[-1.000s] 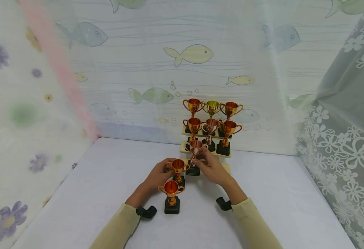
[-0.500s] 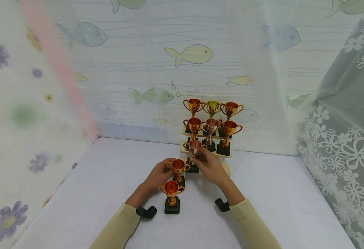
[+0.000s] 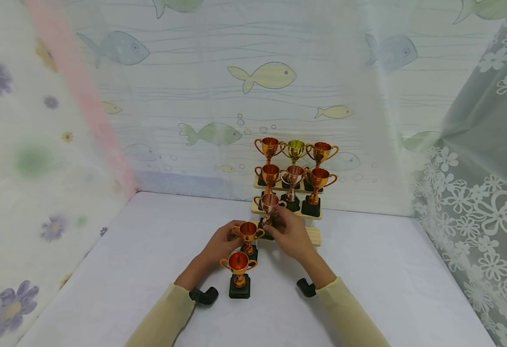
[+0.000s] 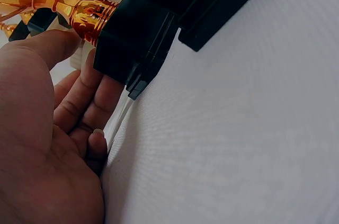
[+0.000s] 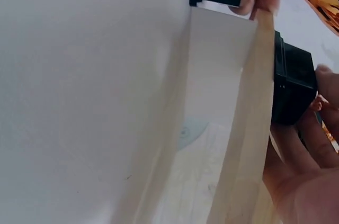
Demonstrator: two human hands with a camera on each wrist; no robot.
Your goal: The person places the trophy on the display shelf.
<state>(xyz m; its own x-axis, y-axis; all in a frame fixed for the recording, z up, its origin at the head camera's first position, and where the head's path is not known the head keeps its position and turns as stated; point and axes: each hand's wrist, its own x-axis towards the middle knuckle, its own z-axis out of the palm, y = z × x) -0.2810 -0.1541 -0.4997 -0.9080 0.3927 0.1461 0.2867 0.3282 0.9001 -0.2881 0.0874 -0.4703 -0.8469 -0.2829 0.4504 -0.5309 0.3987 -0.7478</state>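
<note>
In the head view my right hand point(image 3: 295, 236) pinches a small rose-gold trophy cup point(image 3: 270, 202) by its stem, at the left end of a wooden stand's lowest step point(image 3: 314, 236). From the right wrist, the trophy's black base point(image 5: 296, 78) sits against the wooden step point(image 5: 249, 113), the fingers around it. My left hand point(image 3: 218, 246) holds an orange-gold trophy point(image 3: 249, 231) standing on the white cloth. Its thumb lies at the stem and its fingers behind the black base point(image 4: 135, 36) in the left wrist view. Another orange-gold trophy point(image 3: 239, 263) stands nearer me, untouched.
Trophies fill the two upper steps: a yellow-gold one point(image 3: 295, 150) at the top middle, a rose-gold one point(image 3: 294, 176) below it, orange-gold ones at the sides. Behind the stand hangs a fish-print curtain point(image 3: 171, 86). White cloth point(image 3: 158, 226) covers the table.
My right hand has moved the rose-gold trophy slightly back and left, onto the lowest step. The left hand and both orange-gold trophies in front stay put.
</note>
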